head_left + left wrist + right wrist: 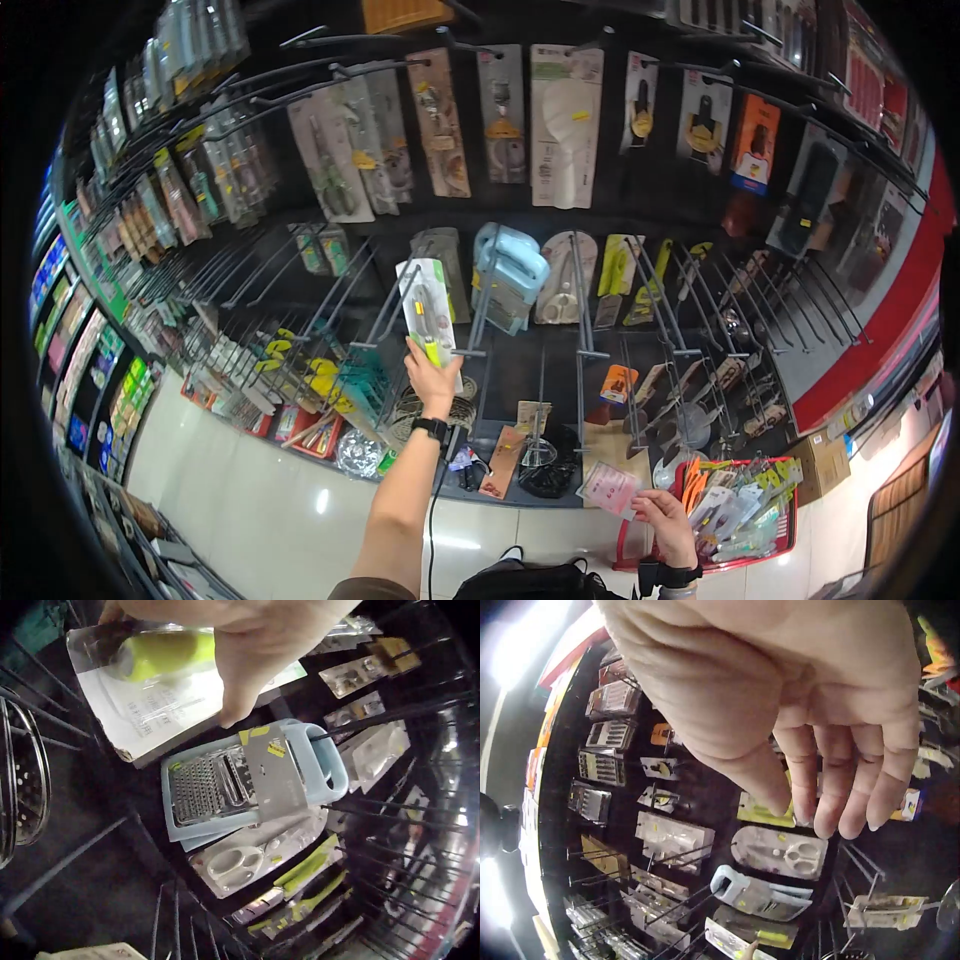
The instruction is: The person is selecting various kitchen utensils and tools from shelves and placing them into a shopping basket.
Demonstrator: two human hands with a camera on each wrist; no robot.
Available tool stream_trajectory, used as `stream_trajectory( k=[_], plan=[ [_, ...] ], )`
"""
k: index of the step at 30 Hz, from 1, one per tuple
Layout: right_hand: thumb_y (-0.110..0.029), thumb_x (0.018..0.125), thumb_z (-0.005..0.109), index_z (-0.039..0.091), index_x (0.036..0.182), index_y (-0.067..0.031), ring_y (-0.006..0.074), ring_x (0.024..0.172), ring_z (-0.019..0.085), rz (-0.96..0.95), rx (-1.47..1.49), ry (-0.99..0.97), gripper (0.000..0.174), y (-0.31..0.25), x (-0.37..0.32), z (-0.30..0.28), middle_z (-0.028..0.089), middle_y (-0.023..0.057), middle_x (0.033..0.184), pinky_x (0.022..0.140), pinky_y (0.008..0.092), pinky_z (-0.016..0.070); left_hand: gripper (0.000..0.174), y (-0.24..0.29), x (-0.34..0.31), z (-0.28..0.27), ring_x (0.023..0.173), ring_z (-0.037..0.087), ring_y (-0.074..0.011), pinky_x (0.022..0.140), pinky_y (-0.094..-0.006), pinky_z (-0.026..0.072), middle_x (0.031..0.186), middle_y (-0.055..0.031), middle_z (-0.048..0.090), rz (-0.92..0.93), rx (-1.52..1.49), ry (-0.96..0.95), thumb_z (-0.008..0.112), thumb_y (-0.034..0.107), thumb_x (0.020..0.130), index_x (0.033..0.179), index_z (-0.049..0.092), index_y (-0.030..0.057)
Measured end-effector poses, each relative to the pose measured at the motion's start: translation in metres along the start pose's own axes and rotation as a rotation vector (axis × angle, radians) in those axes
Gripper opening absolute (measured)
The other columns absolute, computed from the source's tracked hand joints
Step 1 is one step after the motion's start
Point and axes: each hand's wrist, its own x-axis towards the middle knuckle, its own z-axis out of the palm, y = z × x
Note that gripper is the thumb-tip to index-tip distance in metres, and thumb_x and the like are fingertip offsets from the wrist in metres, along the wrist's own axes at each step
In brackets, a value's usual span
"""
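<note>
In the head view my left hand (433, 382) grips the lower end of a white carded package (425, 305) with a lime-green handle, held among the hooks. The left wrist view shows the fingers and thumb of that hand (247, 645) around the card (139, 712). To its right hangs a pale blue grater (510, 270). My right hand (668, 525) is low, between a pink-and-white packet (610, 490) and the red basket (793, 525). From the right wrist, the hand (795, 720) has its fingers loosely bent and the thumb near the index finger, with nothing visible between them.
Long metal hooks project from the dark display, carrying carded utensils such as white scissors (567, 280) and a white spatula (566, 125). A cardboard box (820, 468) stands beyond the packed basket. Low on the left is a clear-wrapped item (358, 453); another rack is at lower left.
</note>
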Motion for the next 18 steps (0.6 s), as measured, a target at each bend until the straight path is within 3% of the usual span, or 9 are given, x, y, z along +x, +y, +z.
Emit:
stream_trajectory(
  k=[6,9,10,11,13,14,16,17,18],
  plan=[
    [-0.009,0.089,0.057,0.059,0.105,0.0003,0.0086,0.08,0.059,0.018,0.026,0.218,0.019,0.005,-0.03,-0.037,0.063,0.0027,0.091,0.072,0.023,0.0483,0.114,0.012,0.025,0.031,0.103,0.051,-0.0405,0.085,-0.0456,0.0422,0.113,-0.0248,0.046,-0.054,-0.081,-0.063,0.079,0.051,0.056,0.141,0.022,0.0014],
    [-0.013,0.089,0.057,0.061,0.104,-0.0011,0.0078,0.076,0.056,0.033,-0.161,0.374,0.02,0.025,-0.042,-0.078,0.06,0.0001,0.084,0.065,0.0213,0.0451,0.115,0.012,0.028,0.039,0.115,0.046,-0.0391,0.095,-0.0537,0.0338,0.127,-0.0217,0.042,-0.138,-0.135,-0.056,0.08,0.054,0.052,0.141,0.025,0.0061],
    [-0.014,0.089,0.057,0.061,0.102,0.0003,0.0074,0.073,0.055,-0.085,-0.183,0.413,0.019,0.044,-0.042,-0.099,0.06,-0.0001,0.082,0.063,0.0215,0.0446,0.111,0.008,0.035,0.049,0.114,0.049,-0.0374,0.098,-0.0569,0.0296,0.126,-0.019,0.047,-0.199,0.011,-0.056,0.081,0.055,0.051,0.137,0.031,0.0061],
    [-0.014,0.089,0.058,0.061,0.101,0.0012,0.0074,0.072,0.055,-0.021,-0.154,0.503,0.02,0.05,-0.045,-0.112,0.06,0.0005,0.082,0.063,0.0217,0.0446,0.121,0.012,0.039,0.046,0.117,0.044,-0.036,0.097,-0.0518,0.0318,0.126,-0.0218,0.044,-0.261,0.036,-0.174,0.082,0.051,0.051,0.143,0.019,0.0026],
    [-0.016,0.087,0.061,0.062,0.101,0.0006,0.0108,0.078,0.059,0.038,-0.253,0.588,0.022,0.059,-0.05,-0.142,0.064,0.0034,0.085,0.067,0.0236,0.0468,0.12,-0.013,0.06,0.063,0.117,0.046,-0.039,0.099,-0.0577,0.0234,0.125,-0.0218,0.05,-0.248,0.089,-0.264,0.078,0.059,0.052,0.143,0.021,0.0044],
    [-0.017,0.087,0.061,0.062,0.1,0.0004,0.0122,0.08,0.061,0.059,-0.191,0.642,0.022,0.071,-0.047,-0.154,0.065,0.0052,0.087,0.069,0.0248,0.0481,0.119,-0.003,0.05,0.055,0.118,0.046,-0.0402,0.099,-0.0579,0.0229,0.127,-0.0227,0.05,-0.204,0.03,-0.193,0.076,0.062,0.053,0.142,0.023,0.0051],
    [-0.019,0.085,0.062,0.063,0.098,0.0004,0.0159,0.083,0.063,0.02,-0.389,0.676,0.023,0.095,-0.04,-0.177,0.067,0.0092,0.089,0.073,0.0283,0.0499,0.119,0.003,0.052,0.046,0.114,0.049,-0.0423,0.097,-0.0595,0.0229,0.12,-0.0248,0.054,-0.161,0.057,-0.245,0.075,0.061,0.055,0.142,0.021,0.0013],
    [-0.019,0.084,0.063,0.063,0.097,0.0004,0.0186,0.082,0.064,0.021,-0.496,0.681,0.024,0.109,-0.033,-0.186,0.067,0.011,0.087,0.072,0.0297,0.0505,0.102,-0.008,0.06,0.053,0.113,0.049,-0.0397,0.095,-0.0518,0.0337,0.121,-0.0248,0.053,-0.21,0.142,-0.237,0.076,0.059,0.056,0.129,0.04,-0.0031],
    [-0.019,0.083,0.064,0.063,0.096,0.0004,0.0214,0.081,0.065,0.019,-0.601,0.677,0.024,0.114,-0.027,-0.189,0.067,0.0129,0.086,0.072,0.0311,0.0511,0.105,-0.002,0.058,0.049,0.12,0.044,-0.0387,0.096,-0.0565,0.0286,0.129,-0.0229,0.048,-0.169,0.088,-0.228,0.074,0.061,0.057,0.134,0.036,0.0002]
  ],
)
